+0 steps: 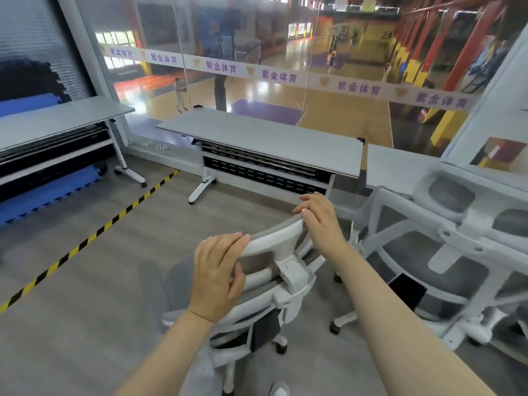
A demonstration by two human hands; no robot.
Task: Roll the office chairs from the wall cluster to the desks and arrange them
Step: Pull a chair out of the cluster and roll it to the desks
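Observation:
A white-framed office chair with grey mesh (288,270) stands just in front of me, its back toward me. My left hand (218,270) grips the left end of its headrest, fingers over the top edge and thumb behind. My right hand (320,218) holds the right end of the same headrest, fingers curled over the top. A grey-topped desk (263,138) stands ahead by the glass wall. A second chair of the same kind (434,247) stands close on the right, in front of another desk (400,167).
A third desk (57,118) stands at the left with blue foam mats (43,192) beneath and behind it. Yellow-black floor tape (94,235) runs diagonally across the grey floor. The glass wall (257,67) overlooks a sports hall. Open floor lies between my chair and the middle desk.

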